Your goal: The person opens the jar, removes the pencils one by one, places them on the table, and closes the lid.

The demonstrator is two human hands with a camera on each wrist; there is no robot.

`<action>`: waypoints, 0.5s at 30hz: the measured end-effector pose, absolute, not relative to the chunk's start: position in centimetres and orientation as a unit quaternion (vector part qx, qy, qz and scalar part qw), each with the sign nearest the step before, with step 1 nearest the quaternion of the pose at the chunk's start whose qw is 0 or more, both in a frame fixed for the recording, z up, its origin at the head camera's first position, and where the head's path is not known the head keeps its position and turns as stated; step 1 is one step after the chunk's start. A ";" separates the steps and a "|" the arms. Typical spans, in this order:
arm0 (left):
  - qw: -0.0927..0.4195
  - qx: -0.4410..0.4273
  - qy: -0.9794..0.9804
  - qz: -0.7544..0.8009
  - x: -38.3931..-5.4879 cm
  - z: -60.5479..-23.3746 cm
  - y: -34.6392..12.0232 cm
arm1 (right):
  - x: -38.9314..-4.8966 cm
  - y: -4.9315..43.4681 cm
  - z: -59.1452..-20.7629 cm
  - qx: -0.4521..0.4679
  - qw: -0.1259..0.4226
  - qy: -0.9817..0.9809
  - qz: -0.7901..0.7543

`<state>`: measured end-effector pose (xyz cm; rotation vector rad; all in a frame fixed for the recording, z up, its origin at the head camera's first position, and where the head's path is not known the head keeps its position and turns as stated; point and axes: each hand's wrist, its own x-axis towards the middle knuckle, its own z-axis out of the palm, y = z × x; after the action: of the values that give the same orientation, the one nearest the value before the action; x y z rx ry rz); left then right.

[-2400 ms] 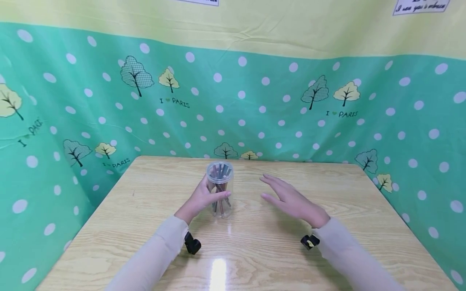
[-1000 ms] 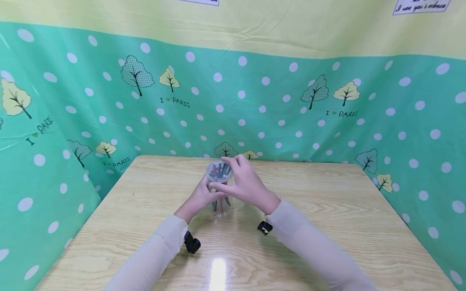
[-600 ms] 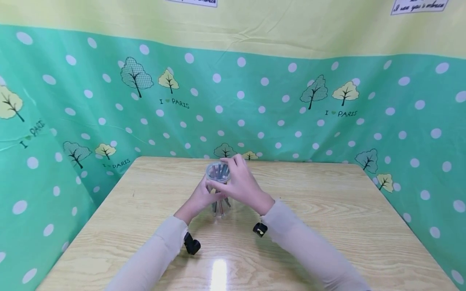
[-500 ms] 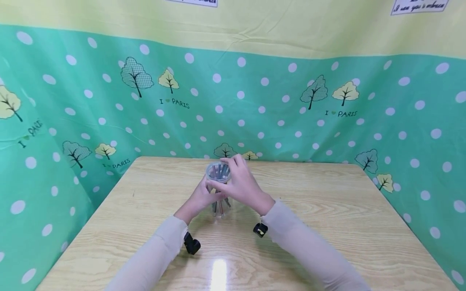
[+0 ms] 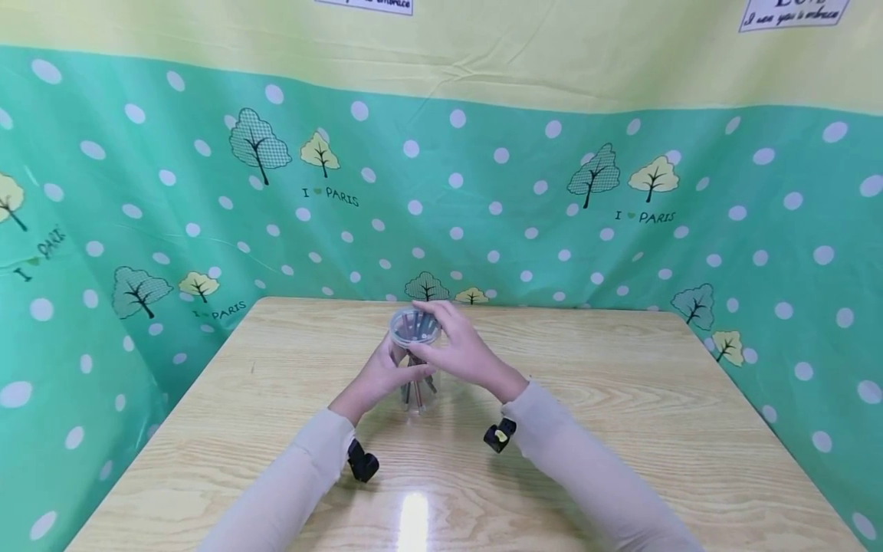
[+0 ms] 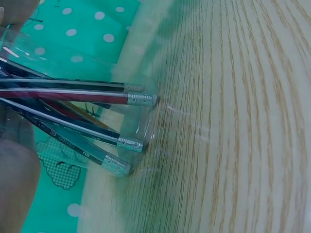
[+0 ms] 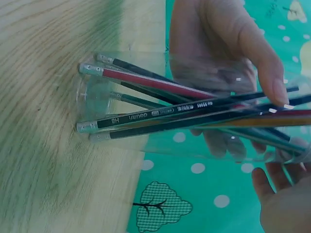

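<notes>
clear jar (image 5: 416, 389) w/ pencils (image 7: 155, 114) stands upright on table (image 5: 621, 383), long axis vert., btwn l hand (image 5: 378, 379), which grips its body, & r hand (image 5: 465, 354), which pinches top rim; neither is nearer.

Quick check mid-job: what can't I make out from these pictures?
1) Pencil count, right wrist view: the pencils overlap one another.
2) Top of the jar, left wrist view: cut off by the left edge.
3) Left hand, head view: fingers mostly hidden behind the jar and right hand.
4) Pencil lettering, head view: too small.
5) Printed signs, head view: cut off by the top edge.
</notes>
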<state>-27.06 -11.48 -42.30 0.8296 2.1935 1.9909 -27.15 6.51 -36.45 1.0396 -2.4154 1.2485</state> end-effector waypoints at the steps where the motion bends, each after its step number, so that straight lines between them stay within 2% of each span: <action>1: 0.033 0.270 0.711 0.649 -27.1 -42.3 -11.5 | -27.3 6.6 -36.4 0.358 0.095 -0.820 0.436; 6: 0.044 0.262 0.708 0.655 -27.1 -42.2 -11.5 | -27.5 7.2 -36.0 0.352 0.004 -0.806 0.476; 8: 0.045 0.260 0.710 0.652 -27.1 -42.2 -11.5 | -27.5 7.3 -35.8 0.351 -0.013 -0.801 0.484; 11: 0.045 0.260 0.713 0.650 -27.1 -42.2 -11.6 | -27.5 7.4 -35.7 0.364 -0.017 -0.790 0.492; 15: 0.041 0.252 0.718 0.648 -26.9 -42.1 -11.6 | -27.3 7.2 -35.8 0.376 0.018 -0.781 0.499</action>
<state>-26.92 -11.59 -42.13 0.7701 2.1987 1.9826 -27.33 7.24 -35.80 1.1680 -2.4256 1.5496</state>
